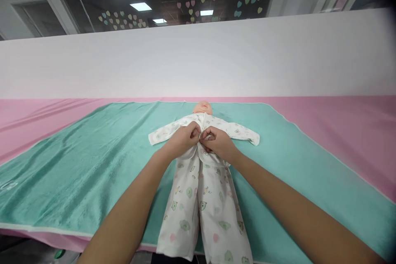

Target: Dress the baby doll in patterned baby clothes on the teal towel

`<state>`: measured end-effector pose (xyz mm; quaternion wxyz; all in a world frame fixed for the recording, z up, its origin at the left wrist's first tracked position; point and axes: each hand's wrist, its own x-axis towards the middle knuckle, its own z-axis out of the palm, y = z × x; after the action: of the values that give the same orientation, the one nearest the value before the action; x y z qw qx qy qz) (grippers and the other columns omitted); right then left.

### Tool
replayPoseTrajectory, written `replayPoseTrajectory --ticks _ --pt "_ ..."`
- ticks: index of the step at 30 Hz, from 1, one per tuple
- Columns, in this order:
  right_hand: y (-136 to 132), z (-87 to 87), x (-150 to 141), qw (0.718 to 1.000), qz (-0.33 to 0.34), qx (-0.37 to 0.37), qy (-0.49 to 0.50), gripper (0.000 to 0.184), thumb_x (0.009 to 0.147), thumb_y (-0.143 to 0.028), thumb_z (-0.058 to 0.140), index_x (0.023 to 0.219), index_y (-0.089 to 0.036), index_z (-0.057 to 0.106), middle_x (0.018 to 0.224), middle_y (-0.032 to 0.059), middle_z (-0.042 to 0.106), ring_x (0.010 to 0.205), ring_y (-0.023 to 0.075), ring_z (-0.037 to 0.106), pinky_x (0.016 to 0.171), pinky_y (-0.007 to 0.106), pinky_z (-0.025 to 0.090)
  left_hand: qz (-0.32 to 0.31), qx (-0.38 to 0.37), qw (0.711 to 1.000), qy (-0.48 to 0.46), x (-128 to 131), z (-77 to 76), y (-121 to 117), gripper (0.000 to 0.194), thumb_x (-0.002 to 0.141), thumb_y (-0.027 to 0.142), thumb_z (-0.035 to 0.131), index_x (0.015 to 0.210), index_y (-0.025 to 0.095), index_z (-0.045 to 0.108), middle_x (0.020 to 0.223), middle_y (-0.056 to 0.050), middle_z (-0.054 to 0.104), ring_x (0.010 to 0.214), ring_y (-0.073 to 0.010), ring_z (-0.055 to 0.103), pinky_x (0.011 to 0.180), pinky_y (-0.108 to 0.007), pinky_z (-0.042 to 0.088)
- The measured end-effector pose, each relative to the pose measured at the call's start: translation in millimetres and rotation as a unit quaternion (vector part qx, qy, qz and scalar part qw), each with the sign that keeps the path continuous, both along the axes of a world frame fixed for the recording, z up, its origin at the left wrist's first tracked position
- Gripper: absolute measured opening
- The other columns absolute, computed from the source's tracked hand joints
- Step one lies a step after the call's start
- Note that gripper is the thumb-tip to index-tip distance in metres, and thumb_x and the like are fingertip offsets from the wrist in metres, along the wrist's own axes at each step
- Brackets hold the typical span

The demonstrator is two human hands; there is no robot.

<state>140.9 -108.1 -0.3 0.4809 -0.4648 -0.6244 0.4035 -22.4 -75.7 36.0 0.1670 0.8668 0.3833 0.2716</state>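
A baby doll (pixel 203 107) lies on its back, dressed in a white printed shirt (pixel 165 133) with the sleeves spread to both sides. White printed trousers (pixel 185 214) cover its legs and hang toward the near edge. Over the chest, my left hand (pixel 187 135) pinches the shirt's front edge. My right hand (pixel 216 140) pinches the same front opening just beside it, fingertips nearly touching those of the left. Below the hands the shirt front parts slightly. Any fastener between the fingertips is too small to make out.
A teal towel (pixel 93 165) lies under the doll, with folds on the left. Pink cloth (pixel 340 132) covers the table beneath it. A white wall (pixel 198 62) rises behind, with dark glass and heart stickers above. The table's near edge is at the bottom.
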Motion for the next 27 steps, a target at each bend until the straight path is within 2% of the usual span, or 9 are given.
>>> replayPoseTrajectory --ticks 8,14,20,27 --pt "-1 0.4 -1 1.0 -0.011 0.011 0.001 0.014 0.072 -0.031 0.059 0.073 -0.02 0.052 0.064 -0.0022 0.059 0.048 0.0098 0.055 0.048 0.022 0.043 0.016 -0.068 0.997 -0.023 -6 9.0 0 0.007 0.076 0.022 0.047 0.083 0.022 0.05 0.061 0.006 0.053 0.057 -0.0109 0.048 0.052 -0.022 0.034" --pt "-5 5.5 -2 0.999 -0.018 0.017 -0.042 0.011 0.071 -0.03 0.058 0.074 -0.02 0.053 0.049 -0.0057 0.053 0.045 0.0111 0.055 0.047 0.022 0.043 0.02 -0.092 0.996 -0.002 -9 15.4 -5 0.009 0.073 0.022 0.051 0.082 0.023 0.052 0.071 0.004 0.06 0.066 -0.0124 0.055 0.055 -0.022 0.038" --pt "-6 8.1 -5 0.996 -0.027 0.03 -0.077 0.006 0.072 -0.026 0.055 0.074 -0.021 0.052 0.048 -0.0068 0.052 0.043 0.0106 0.053 0.045 0.021 0.042 0.014 -0.113 0.993 -0.016 -11 16.5 -5 0.015 0.071 0.017 0.049 0.084 0.023 0.055 0.081 0.003 0.064 0.073 -0.0126 0.059 0.061 -0.022 0.042" --pt "-8 8.5 -8 0.994 -0.047 0.046 -0.089 0.003 0.071 -0.023 0.054 0.071 -0.022 0.052 0.048 -0.007 0.053 0.042 0.0108 0.052 0.047 0.023 0.041 0.033 -0.099 0.994 -0.014 -11 16.9 -5 0.012 0.072 0.02 0.049 0.082 0.022 0.057 0.071 0.003 0.062 0.063 -0.0124 0.055 0.054 -0.022 0.038"
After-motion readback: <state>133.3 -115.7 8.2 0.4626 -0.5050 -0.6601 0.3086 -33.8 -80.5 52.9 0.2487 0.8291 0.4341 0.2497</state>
